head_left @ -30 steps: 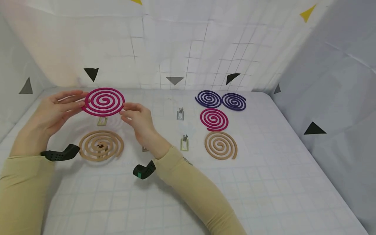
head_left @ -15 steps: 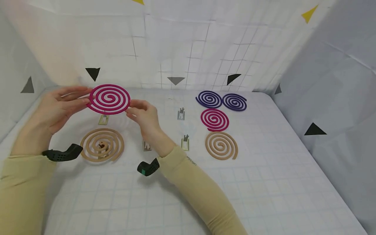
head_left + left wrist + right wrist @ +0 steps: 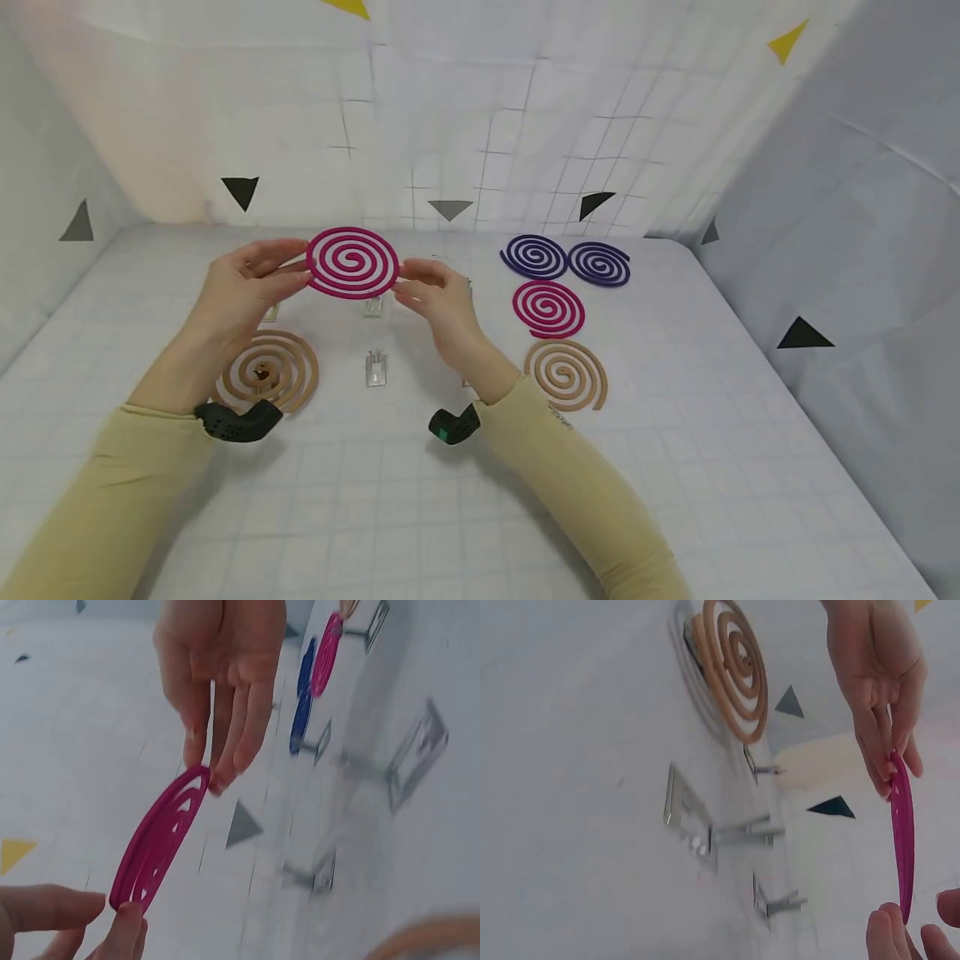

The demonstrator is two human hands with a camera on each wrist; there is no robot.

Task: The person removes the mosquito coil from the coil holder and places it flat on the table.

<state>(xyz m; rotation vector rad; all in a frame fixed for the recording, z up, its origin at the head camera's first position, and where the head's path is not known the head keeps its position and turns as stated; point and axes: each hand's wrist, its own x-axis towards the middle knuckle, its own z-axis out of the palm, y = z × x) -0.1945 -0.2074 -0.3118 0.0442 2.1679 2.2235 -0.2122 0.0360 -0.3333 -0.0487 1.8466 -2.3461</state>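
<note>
A pink mosquito coil point(image 3: 352, 260) is held flat in the air between both hands. My left hand point(image 3: 251, 287) pinches its left edge, and my right hand point(image 3: 442, 308) pinches the opposite edge between thumb and fingers. Seen edge-on, the same coil point(image 3: 154, 844) spans the gap between the hands in the left wrist view. Below it stand small metal coil stands point(image 3: 377, 369) with upright prongs. A tan coil point(image 3: 309, 367) sits raised on a stand at left, partly covered by my left wrist. The right wrist view shows this tan coil point(image 3: 735, 682) tilted over its stand.
At the right of the white table point(image 3: 525, 508) lie two purple coils point(image 3: 534, 256), another pink coil point(image 3: 548, 308) and another tan coil point(image 3: 564, 373), close together. More stands are partly hidden behind my hands. White cloth walls point(image 3: 450, 108) rise at the back and sides.
Both hands have carried the pink coil to the right, from above the left stand to over the middle stands. The coils on the table have not moved.
</note>
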